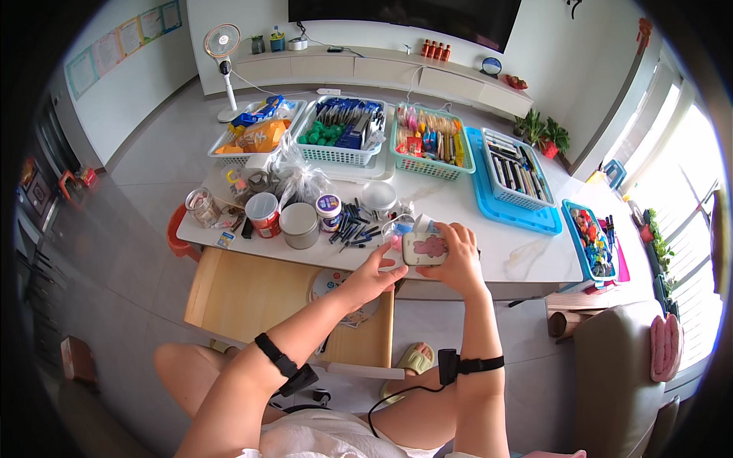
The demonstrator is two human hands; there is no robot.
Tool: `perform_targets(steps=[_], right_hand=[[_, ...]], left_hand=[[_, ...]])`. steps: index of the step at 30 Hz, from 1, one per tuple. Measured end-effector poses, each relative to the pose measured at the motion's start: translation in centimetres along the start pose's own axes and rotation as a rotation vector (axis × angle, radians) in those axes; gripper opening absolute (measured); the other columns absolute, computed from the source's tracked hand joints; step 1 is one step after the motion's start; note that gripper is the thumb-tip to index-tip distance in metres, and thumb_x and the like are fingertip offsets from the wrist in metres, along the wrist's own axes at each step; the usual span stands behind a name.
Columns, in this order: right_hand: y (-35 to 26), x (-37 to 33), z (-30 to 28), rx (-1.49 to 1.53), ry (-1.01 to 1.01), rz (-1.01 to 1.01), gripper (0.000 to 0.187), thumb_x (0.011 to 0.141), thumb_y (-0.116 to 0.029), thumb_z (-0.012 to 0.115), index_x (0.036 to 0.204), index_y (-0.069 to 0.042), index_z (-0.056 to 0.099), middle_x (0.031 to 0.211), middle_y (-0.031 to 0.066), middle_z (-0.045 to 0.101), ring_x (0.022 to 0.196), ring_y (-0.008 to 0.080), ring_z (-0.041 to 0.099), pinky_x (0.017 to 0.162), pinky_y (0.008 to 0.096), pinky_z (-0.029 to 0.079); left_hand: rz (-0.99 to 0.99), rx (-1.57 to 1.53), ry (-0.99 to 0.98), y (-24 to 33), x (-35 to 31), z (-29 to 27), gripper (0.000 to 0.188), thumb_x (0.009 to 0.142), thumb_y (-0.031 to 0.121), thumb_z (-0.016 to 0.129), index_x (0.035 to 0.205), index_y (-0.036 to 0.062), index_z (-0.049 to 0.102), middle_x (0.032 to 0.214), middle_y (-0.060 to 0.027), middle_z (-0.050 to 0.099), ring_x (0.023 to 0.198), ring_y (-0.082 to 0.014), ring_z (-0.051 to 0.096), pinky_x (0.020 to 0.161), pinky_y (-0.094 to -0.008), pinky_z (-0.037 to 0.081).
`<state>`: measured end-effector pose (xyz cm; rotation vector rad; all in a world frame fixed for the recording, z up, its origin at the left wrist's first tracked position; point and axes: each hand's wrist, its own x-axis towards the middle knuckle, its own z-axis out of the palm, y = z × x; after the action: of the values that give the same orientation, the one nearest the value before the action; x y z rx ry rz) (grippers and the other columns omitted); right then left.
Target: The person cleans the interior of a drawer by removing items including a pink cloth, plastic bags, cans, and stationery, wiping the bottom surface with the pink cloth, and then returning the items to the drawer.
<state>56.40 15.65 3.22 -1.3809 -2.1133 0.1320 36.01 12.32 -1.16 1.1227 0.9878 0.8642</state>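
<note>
My right hand [462, 261] grips a small cream tin box [424, 249] with a pink bear picture on its face, above the table's near edge. Just left of the box is my left hand [372, 276], thumb and fingers apart; whether its fingertips touch the box I cannot tell. A small pink item [396, 242] shows beside the box's left edge. Left of my hands lies a pile of dark pen-like sticks [353, 225]. Beside the pile stand a purple-and-white tub [329, 212], a round grey tin [300, 226] and a red canister with a pale lid [263, 215].
An open wooden drawer [252, 294] juts out below the table's edge. Baskets of packets [433, 166] and of supplies [340, 155] line the far side. A basket of markers [521, 200] rests on a blue lid [489, 204]. At far left stands a glass jar [201, 208].
</note>
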Motion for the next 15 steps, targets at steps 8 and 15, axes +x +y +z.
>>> perform_targets(steps=[8, 15], right_hand=[[-2.3, 0.6, -0.1, 0.176, -0.077, -0.150, 0.082, 0.044, -0.017, 0.084, 0.119, -0.011, 0.052, 0.122, 0.0121, 0.046, 0.115, 0.0328, 0.042, 0.096, 0.0409, 0.039], [2.9, -0.5, 0.3, 0.128, -0.198, 0.082, 0.057, 0.056, -0.032, 0.081, 0.106, -0.009, 0.062, 0.115, 0.0155, 0.054, 0.112, 0.0362, 0.045, 0.096, 0.0411, 0.038]], left_hand=[[0.216, -0.404, 0.032, -0.4, 3.2, 0.4, 0.057, 0.085, 0.012, 0.062, 0.134, 0.0021, 0.033, 0.119, -0.0089, 0.050, 0.106, -0.0181, 0.053, 0.086, -0.0317, 0.048], [0.134, -0.513, -0.079, 1.6, 0.1, -3.9, 0.044, 0.083, 0.020, 0.066, 0.119, 0.0007, 0.050, 0.105, -0.0076, 0.061, 0.094, -0.0160, 0.061, 0.082, -0.0332, 0.050]])
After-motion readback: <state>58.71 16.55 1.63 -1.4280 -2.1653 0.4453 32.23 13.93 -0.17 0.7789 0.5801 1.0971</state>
